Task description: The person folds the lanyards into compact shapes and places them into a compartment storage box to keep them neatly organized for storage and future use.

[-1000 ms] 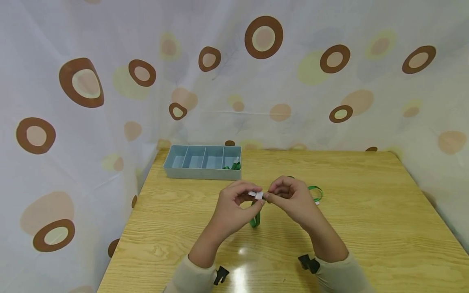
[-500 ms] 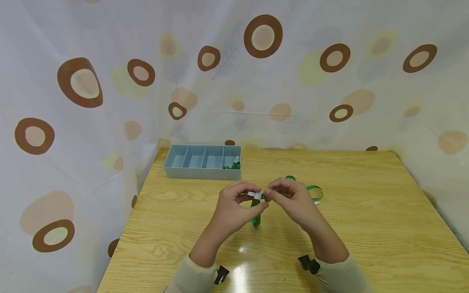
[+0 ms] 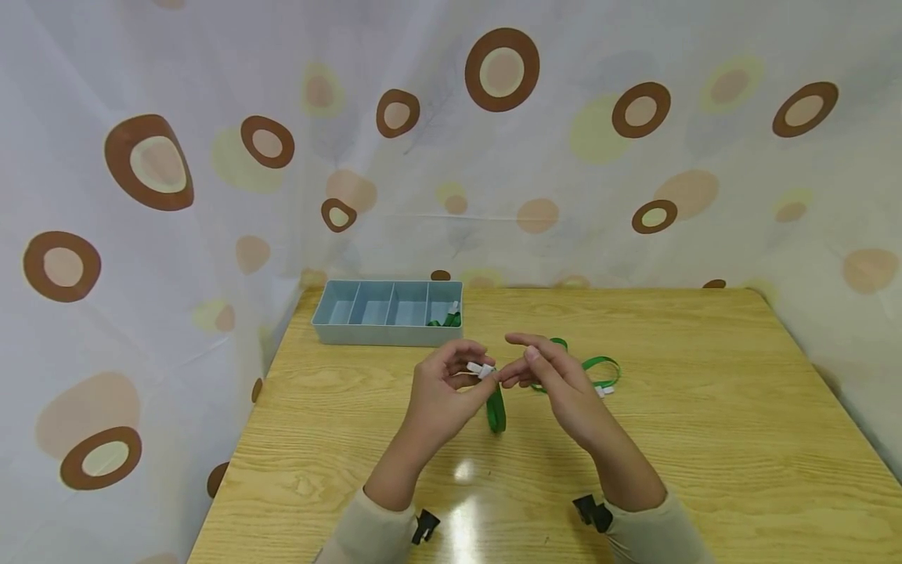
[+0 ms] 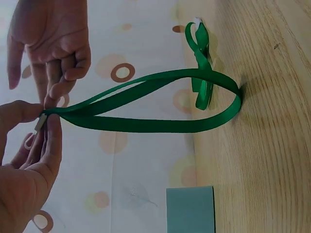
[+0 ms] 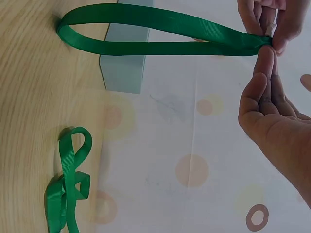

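Observation:
My left hand (image 3: 442, 390) pinches a green lanyard at its white plastic clip (image 3: 484, 370), between thumb and fingers. Below the clip the green lanyard (image 4: 146, 125) hangs in a long loop, its bottom close to the tabletop or touching it. My right hand (image 3: 569, 392) is beside the clip end, fingers mostly straight and thumb held apart. In the right wrist view, its fingertips (image 5: 265, 56) touch the lanyard just by the clip. Behind the right hand, a second green lanyard (image 3: 602, 360) with a white clip lies loosely looped on the table.
A light blue tray (image 3: 384, 335) with several compartments stands at the back left of the wooden table (image 3: 705, 407). Its rightmost compartment holds a bunched green lanyard (image 3: 452, 319) with a white end. A patterned curtain (image 3: 585, 235) surrounds the table's back and sides.
The right hand has let go of its pinch near the clip and spread its fingers and thumb. The left hand has tilted the clip slightly and still holds it.

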`<state>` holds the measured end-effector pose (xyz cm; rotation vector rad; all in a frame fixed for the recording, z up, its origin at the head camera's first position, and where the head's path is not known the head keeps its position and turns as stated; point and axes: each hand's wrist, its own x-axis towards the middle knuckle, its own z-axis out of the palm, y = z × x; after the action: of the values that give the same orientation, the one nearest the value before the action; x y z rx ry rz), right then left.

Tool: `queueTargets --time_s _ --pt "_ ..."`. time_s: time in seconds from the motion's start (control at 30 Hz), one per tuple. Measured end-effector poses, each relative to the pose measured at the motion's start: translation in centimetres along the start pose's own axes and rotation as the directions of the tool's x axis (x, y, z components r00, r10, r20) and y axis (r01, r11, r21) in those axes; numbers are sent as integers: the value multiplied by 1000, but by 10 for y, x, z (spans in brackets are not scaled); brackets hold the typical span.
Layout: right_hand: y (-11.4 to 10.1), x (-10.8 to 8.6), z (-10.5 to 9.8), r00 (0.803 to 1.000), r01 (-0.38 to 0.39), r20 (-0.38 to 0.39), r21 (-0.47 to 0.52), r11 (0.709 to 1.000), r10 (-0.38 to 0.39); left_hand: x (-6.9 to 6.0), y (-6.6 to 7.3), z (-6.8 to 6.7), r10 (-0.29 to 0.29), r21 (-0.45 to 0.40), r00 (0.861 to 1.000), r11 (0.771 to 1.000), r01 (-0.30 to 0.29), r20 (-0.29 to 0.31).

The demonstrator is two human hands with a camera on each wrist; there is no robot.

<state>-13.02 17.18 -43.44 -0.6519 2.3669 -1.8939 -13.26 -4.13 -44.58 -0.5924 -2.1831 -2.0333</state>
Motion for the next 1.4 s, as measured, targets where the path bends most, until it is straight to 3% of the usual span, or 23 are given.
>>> queueTargets --time_s 0.2,0.37,0.57,0.73,0.93,1.2,1.4 --pt "8 -1 0 1000 8 -11 -2 1000 -8 1 1 -5 -45 -53 999 998 44 -17" --pt "25 -3 -1 994 -51 94 -6 999 51 2 4 -9 -48 -122 999 991 46 -13" --pt "41 -4 2 970 -128 201 -64 990 138 2 7 -13 -32 -160 999 987 31 -8" --pt "50 -5 3 962 -129 234 -53 990 138 2 11 -17 -28 -173 999 985 23 -27" --pt "65 -4 4 938 -141 303 -104 984 167 1 21 -23 -7 -204 999 979 -1 -41" --pt "87 -2 7 940 -159 293 -78 984 175 1 34 -29 24 -230 999 973 -34 -46" --pt "92 -2 7 928 -173 328 -48 984 179 0 40 -38 70 -229 996 970 -82 -61"
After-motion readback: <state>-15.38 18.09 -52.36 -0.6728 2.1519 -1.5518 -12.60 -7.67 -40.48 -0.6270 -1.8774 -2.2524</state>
